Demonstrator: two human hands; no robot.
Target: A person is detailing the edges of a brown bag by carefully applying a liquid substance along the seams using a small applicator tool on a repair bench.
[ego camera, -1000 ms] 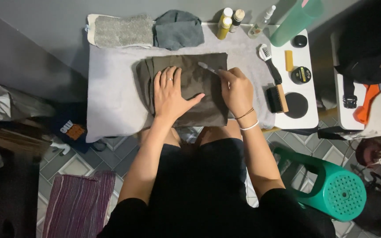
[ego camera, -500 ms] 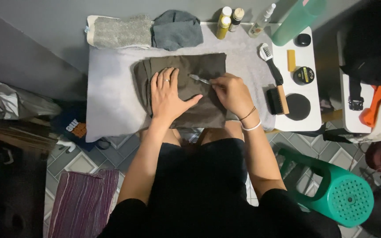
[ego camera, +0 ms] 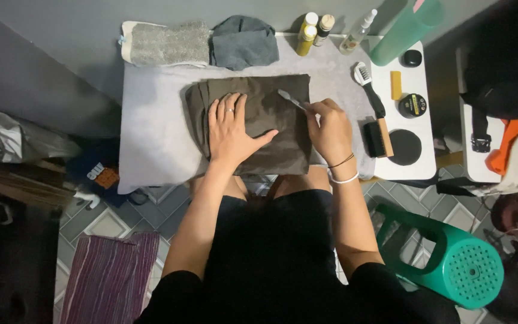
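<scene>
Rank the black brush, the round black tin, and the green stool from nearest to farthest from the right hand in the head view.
From the right hand:
1. Black brush, just to its right on the white table.
2. Round black tin, farther right and toward the wall.
3. Green stool, on the floor, down to the right.

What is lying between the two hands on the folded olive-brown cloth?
In the head view, only bare folded olive-brown cloth lies between the left hand and the right hand; nothing else.

one folded olive garment (ego camera: 271, 129) near, two folded cloths far: one light grey (ego camera: 169, 43), one dark grey (ego camera: 244, 42). three small bottles (ego camera: 310, 27), two brushes (ego camera: 370, 90), two round black tins (ego camera: 413, 105), one green stool (ego camera: 451, 264) right.
</scene>
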